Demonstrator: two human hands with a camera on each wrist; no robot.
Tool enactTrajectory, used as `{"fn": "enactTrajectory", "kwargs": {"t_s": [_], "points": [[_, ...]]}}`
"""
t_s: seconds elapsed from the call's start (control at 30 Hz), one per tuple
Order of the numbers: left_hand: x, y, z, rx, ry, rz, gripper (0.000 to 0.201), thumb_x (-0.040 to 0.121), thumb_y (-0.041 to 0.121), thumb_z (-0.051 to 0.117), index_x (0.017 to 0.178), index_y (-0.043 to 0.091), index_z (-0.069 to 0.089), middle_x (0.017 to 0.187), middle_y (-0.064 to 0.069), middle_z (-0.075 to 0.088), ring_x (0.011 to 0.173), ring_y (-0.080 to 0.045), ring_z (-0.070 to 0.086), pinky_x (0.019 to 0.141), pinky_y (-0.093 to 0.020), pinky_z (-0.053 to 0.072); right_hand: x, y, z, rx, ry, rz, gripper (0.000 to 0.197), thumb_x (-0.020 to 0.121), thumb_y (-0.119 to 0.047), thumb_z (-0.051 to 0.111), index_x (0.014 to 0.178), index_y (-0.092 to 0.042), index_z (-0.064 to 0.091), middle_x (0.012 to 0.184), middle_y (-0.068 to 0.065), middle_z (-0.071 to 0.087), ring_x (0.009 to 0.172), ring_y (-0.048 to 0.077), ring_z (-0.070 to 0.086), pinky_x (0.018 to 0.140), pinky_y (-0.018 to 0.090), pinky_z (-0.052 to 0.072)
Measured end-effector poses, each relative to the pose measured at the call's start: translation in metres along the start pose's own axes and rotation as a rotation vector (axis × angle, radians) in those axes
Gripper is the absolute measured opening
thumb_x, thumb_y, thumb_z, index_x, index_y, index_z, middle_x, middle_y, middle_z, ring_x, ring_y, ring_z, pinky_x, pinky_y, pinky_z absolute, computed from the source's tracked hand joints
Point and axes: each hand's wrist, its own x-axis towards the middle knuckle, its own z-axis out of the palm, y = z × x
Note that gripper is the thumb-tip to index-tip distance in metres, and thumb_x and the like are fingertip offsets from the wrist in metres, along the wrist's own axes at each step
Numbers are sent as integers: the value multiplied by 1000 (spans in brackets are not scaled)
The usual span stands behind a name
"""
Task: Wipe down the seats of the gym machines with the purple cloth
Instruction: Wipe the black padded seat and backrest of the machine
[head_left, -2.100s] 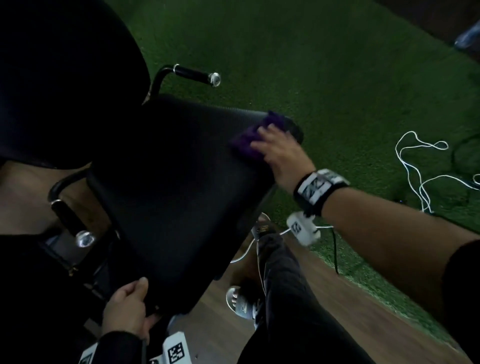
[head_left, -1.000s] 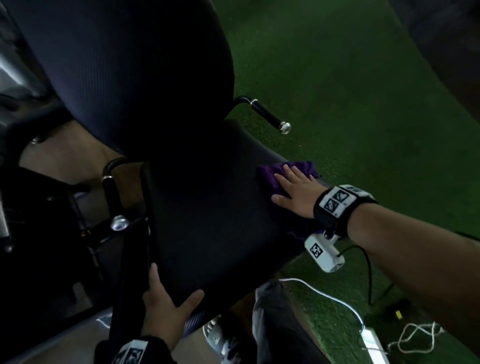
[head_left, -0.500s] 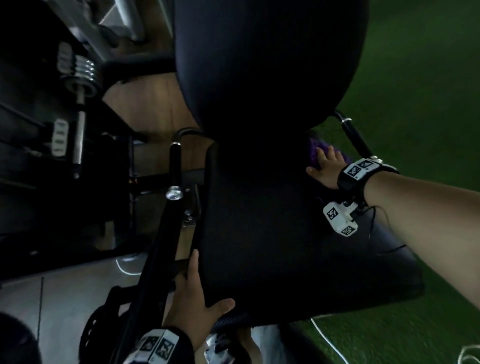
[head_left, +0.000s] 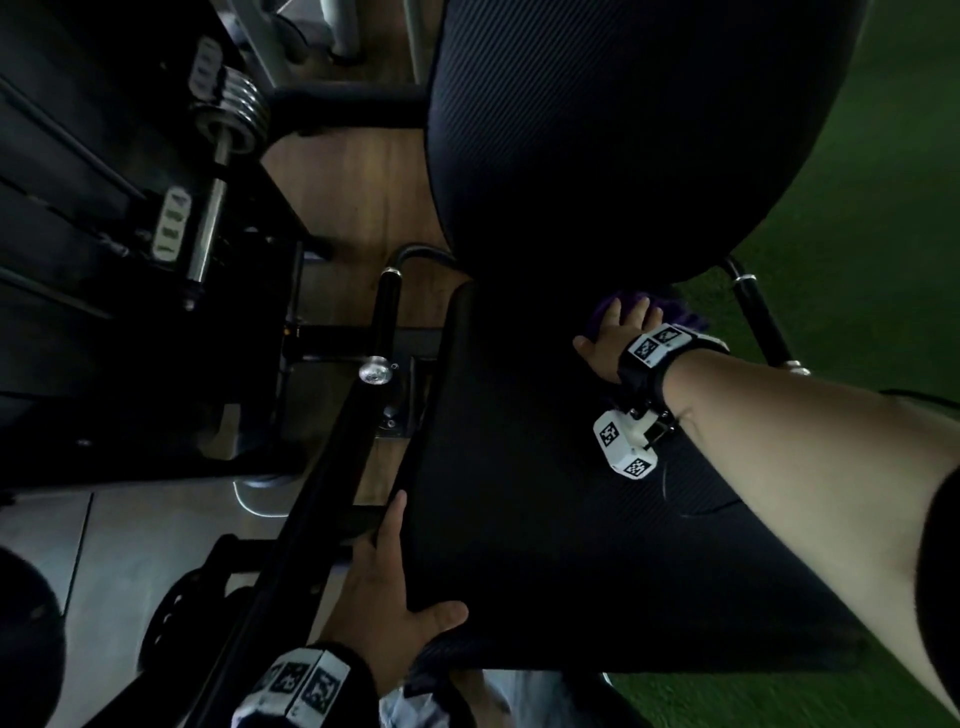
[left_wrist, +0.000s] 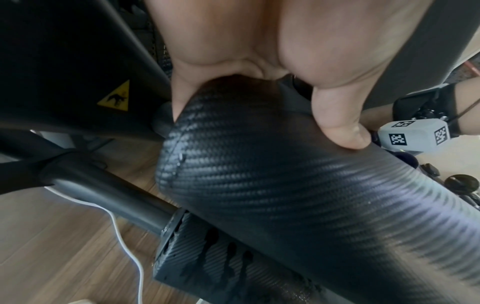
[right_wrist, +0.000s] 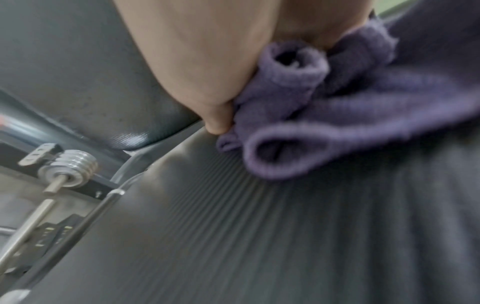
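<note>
The black textured seat (head_left: 545, 519) fills the middle of the head view, with its backrest (head_left: 623, 130) above it. My right hand (head_left: 613, 338) lies flat, fingers straight, on the purple cloth (head_left: 631, 306) at the seat's far end, just under the backrest. The right wrist view shows the cloth (right_wrist: 337, 123) bunched under my palm on the seat (right_wrist: 233, 226). My left hand (head_left: 384, 613) grips the seat's near left corner. There its thumb (left_wrist: 337, 123) lies on top of the seat (left_wrist: 285, 185) and the fingers run down the side edge.
Black handles (head_left: 387, 312) (head_left: 758, 322) stand on either side of the seat. A bar with steel weight plates (head_left: 228, 119) and a dark machine frame lie to the left. Green turf (head_left: 857, 234) is on the right and wood floor (head_left: 353, 197) behind. A white cable (left_wrist: 124, 242) lies under the seat.
My right hand has slid the cloth along the seat from its outer edge to the end under the backrest. The left hand has kept hold of the seat's corner.
</note>
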Motion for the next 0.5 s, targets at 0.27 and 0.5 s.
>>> {"fn": "enactTrajectory", "kwargs": {"t_s": [0.27, 0.5], "points": [[-3, 9, -2, -34, 26, 3, 123, 52, 63, 83, 126, 77, -15, 152, 6, 16, 127, -7, 28, 111, -40, 35, -19, -24, 6, 9, 10, -7, 86, 99, -59, 38, 159, -18, -7, 164, 18, -17, 151, 40, -12, 120, 62, 5], [-2, 12, -3, -17, 13, -30, 132, 38, 79, 78, 138, 66, -7, 151, 4, 23, 126, -7, 31, 109, -37, 36, -70, -88, 39, -101, -84, -410, 79, 98, -58, 37, 158, -27, -3, 165, 13, -15, 152, 36, -12, 118, 62, 1]]}}
